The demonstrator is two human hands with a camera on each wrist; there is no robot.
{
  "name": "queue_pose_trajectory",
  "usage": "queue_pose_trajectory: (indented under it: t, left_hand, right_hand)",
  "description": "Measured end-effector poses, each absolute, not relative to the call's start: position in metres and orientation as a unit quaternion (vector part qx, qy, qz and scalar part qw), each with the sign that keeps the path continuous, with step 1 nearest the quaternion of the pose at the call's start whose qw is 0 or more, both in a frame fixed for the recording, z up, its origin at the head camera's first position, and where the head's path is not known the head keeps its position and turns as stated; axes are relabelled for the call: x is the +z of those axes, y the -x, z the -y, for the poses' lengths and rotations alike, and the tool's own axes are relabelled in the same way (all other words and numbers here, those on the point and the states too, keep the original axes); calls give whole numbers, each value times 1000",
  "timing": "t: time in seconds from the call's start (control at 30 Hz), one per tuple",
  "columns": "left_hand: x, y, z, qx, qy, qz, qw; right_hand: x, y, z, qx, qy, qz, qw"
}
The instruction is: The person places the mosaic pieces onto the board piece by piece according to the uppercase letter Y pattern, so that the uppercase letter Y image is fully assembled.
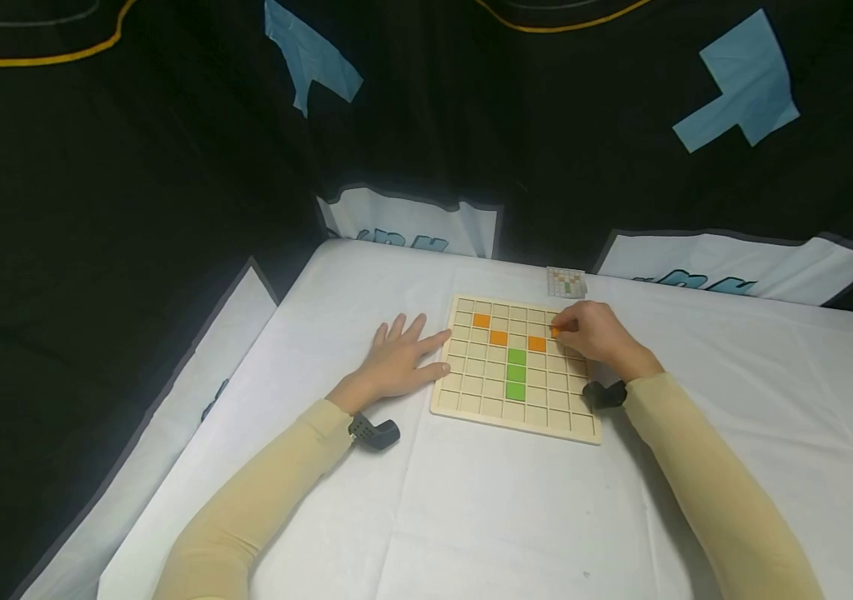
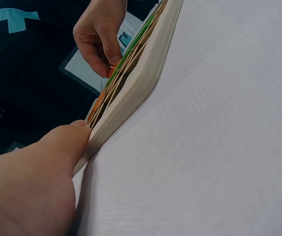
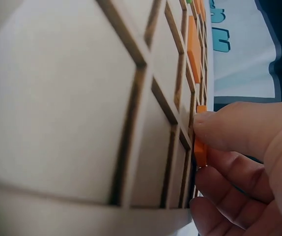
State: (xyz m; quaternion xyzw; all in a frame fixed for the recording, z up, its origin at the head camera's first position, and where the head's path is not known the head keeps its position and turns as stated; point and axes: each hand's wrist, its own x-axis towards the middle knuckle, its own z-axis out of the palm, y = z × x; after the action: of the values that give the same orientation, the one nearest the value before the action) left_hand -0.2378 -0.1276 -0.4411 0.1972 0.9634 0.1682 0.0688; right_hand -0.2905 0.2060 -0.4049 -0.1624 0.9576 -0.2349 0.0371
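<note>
A pale wooden grid board (image 1: 471, 400) lies on the white table. Three green tiles (image 1: 516, 374) form a column in its middle. Orange tiles sit in the grid above them: one at the upper left (image 1: 481, 320), one nearer the centre (image 1: 498, 337) and one right of centre (image 1: 537, 344). With thumb and fingers my right hand (image 1: 597, 335) pinches another orange tile (image 3: 200, 147) at the board's upper right, partly hidden by the fingers. My left hand (image 1: 396, 360) lies with fingers spread at the board's left edge, its thumb (image 2: 72, 140) touching that edge.
Behind the board's right side lies a small clear-looking card (image 1: 566, 282) with a coloured grid pattern. Black cloth (image 1: 426, 150) with blue shapes hangs behind the table. Each wrist wears a dark camera, the left one (image 1: 375, 432) resting close to the tabletop.
</note>
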Motion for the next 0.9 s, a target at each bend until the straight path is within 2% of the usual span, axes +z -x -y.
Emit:
queue_pose_trajectory:
  t: [0.9]
  left_hand:
    - [-441, 238, 128, 167, -196, -964, 71]
  right_hand:
    - [-408, 293, -199, -242, 130, -960, 49]
